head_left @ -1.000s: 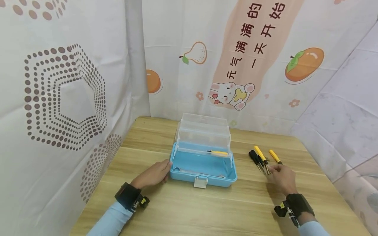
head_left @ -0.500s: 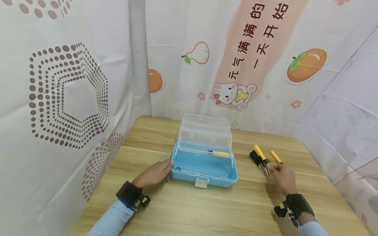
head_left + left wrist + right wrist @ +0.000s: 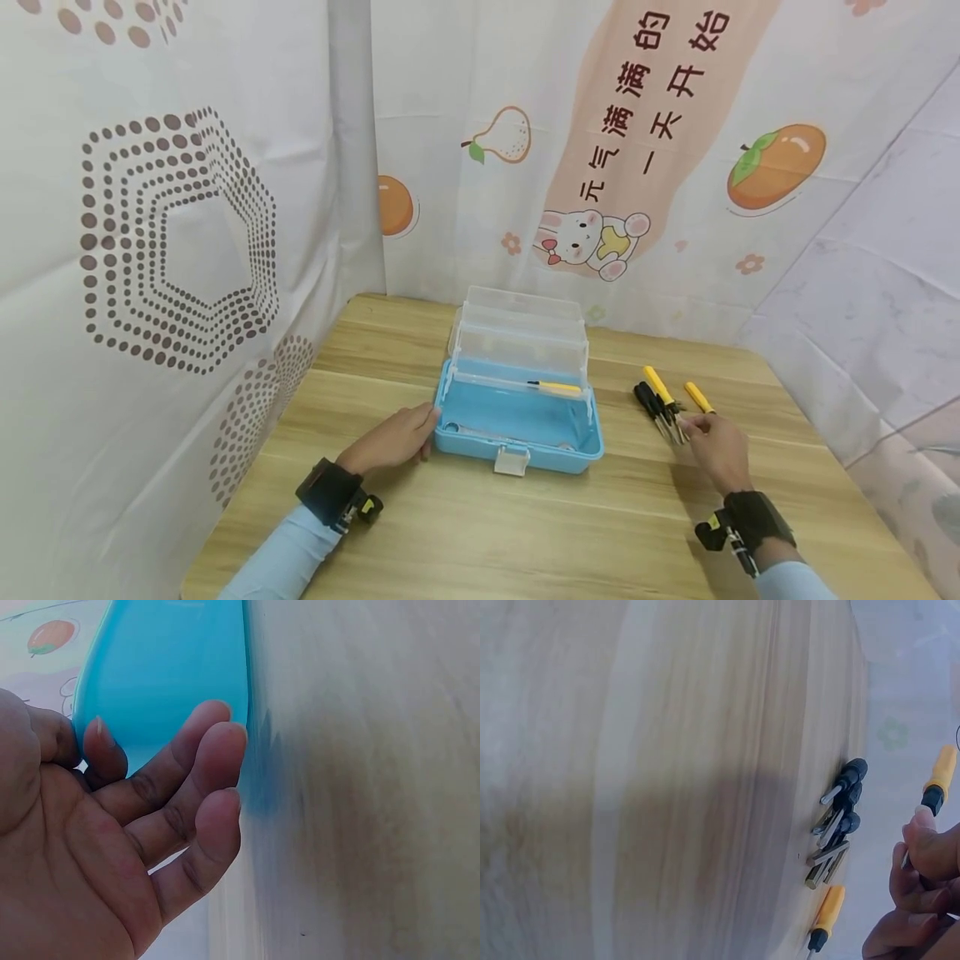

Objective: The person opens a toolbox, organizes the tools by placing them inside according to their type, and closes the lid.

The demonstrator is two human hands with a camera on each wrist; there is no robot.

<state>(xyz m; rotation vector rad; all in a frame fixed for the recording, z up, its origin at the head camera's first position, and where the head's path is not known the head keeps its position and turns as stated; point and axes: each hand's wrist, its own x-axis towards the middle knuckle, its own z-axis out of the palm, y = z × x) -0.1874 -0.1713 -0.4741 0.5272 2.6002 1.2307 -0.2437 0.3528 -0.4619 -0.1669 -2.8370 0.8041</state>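
Note:
My right hand (image 3: 722, 454) pinches the shaft of a yellow-handled screwdriver (image 3: 657, 386) between thumb and fingers. In the right wrist view, that screwdriver (image 3: 941, 766) is held off the table, handle pointing away. Below it lie several black-handled screwdrivers (image 3: 647, 398) and another yellow-handled screwdriver (image 3: 699, 397). My left hand (image 3: 393, 439) holds the left end of an open blue toolbox (image 3: 468, 450). In the left wrist view, the thumb goes over the rim while the fingers lie along the outer wall (image 3: 169, 667). The thumb tip is hidden.
Clear plastic trays (image 3: 517, 350) fold up at the toolbox's back, with a small yellow screwdriver (image 3: 558, 389) in the lowest. A wrench (image 3: 487, 435) lies inside the box. The white latch (image 3: 512, 461) hangs at the front. Printed curtains border the wooden table (image 3: 465, 533).
The held screwdriver has risen very slightly over the black-handled ones. My left hand stays at the toolbox. The head view has shifted a little.

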